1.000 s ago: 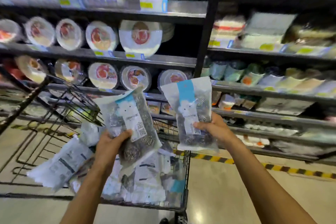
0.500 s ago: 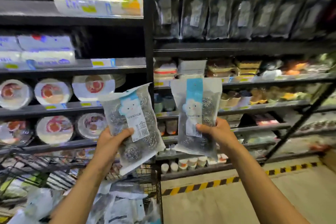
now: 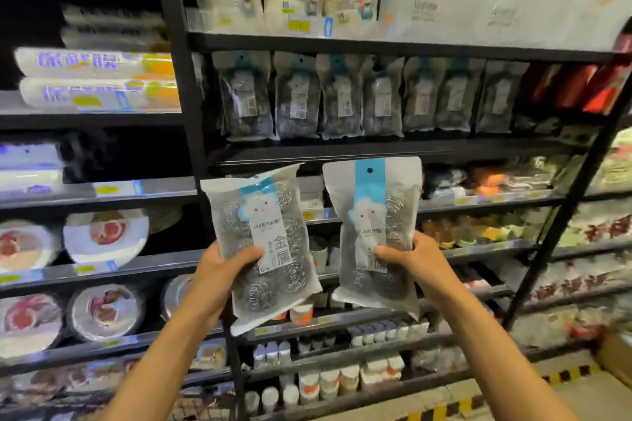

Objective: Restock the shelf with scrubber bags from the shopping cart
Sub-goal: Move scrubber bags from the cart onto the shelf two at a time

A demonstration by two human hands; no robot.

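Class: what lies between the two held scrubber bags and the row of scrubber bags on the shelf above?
In the head view, only the dark shelf board lies between the left bag, the right bag and the row of bags above.

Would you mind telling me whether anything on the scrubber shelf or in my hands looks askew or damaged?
Only the scrubber bag in the left hand is tilted, its top leaning left; the second bag in the right hand is upright. Both look intact, and the shelved bags above sit in a fairly even row.
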